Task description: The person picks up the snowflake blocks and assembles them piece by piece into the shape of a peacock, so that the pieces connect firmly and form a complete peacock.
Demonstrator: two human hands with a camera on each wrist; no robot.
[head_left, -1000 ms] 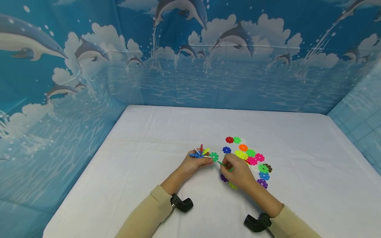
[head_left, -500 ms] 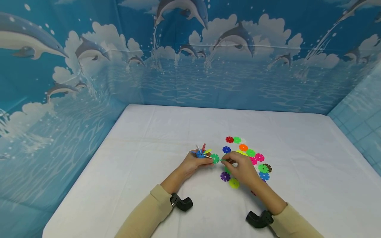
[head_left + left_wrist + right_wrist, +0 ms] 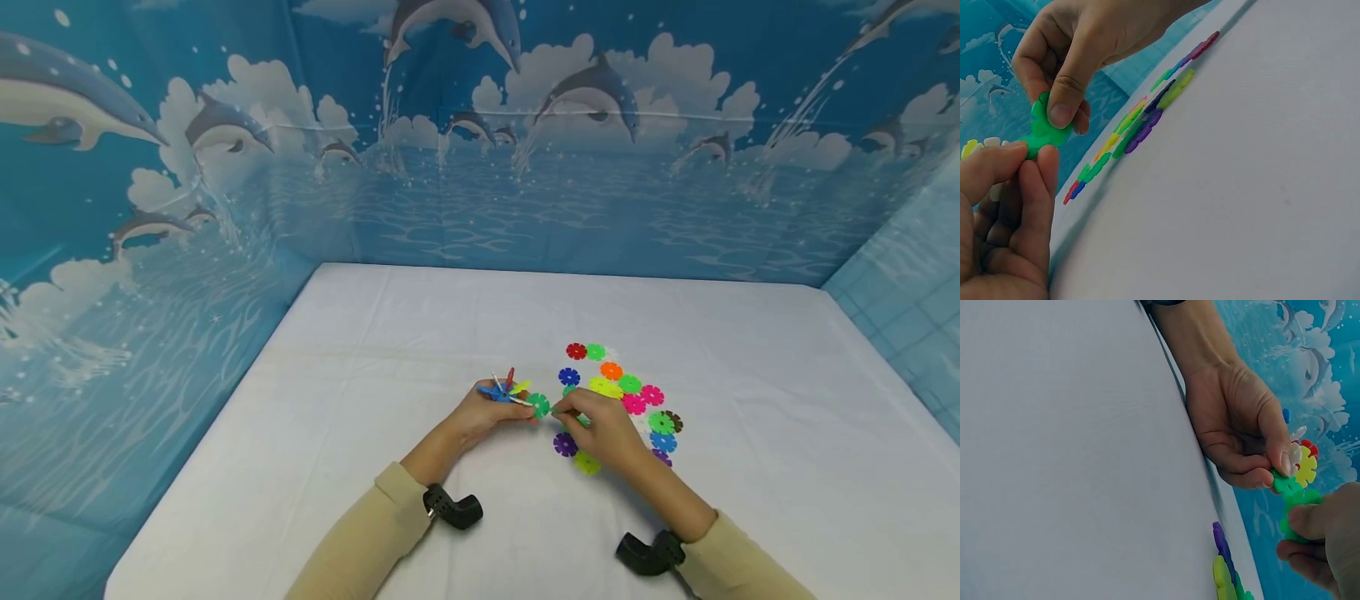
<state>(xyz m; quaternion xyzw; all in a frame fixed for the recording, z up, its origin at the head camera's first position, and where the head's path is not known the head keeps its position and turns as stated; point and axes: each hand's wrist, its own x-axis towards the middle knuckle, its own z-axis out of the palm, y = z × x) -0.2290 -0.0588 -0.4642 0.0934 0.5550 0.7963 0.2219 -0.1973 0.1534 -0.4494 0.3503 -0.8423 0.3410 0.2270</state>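
My left hand (image 3: pixel 483 414) pinches the green disc (image 3: pixel 538 406) at one end of a small build of slotted plastic discs. A blue disc (image 3: pixel 502 392), a yellow disc (image 3: pixel 1305 467), a red one and white ones fan out behind its fingers. My right hand (image 3: pixel 603 425) pinches a second green slotted disc (image 3: pixel 1297 515) between thumb and fingers. In the left wrist view, that second disc (image 3: pixel 1054 128) stands at an angle to the first, their edges meeting. My right fingers hide most of it in the head view.
Loose slotted discs in several colours lie on the white tabletop (image 3: pixel 360 350) under and beyond my right hand, among them a purple disc (image 3: pixel 566 444), a lime disc (image 3: pixel 588 463) and a red disc (image 3: pixel 576 352). A dolphin-print curtain (image 3: pixel 480 217) borders the back and sides.
My right hand has brought its green disc left, up against the edge of the green disc in my left hand. The multicoloured build has tilted slightly in my left fingers.
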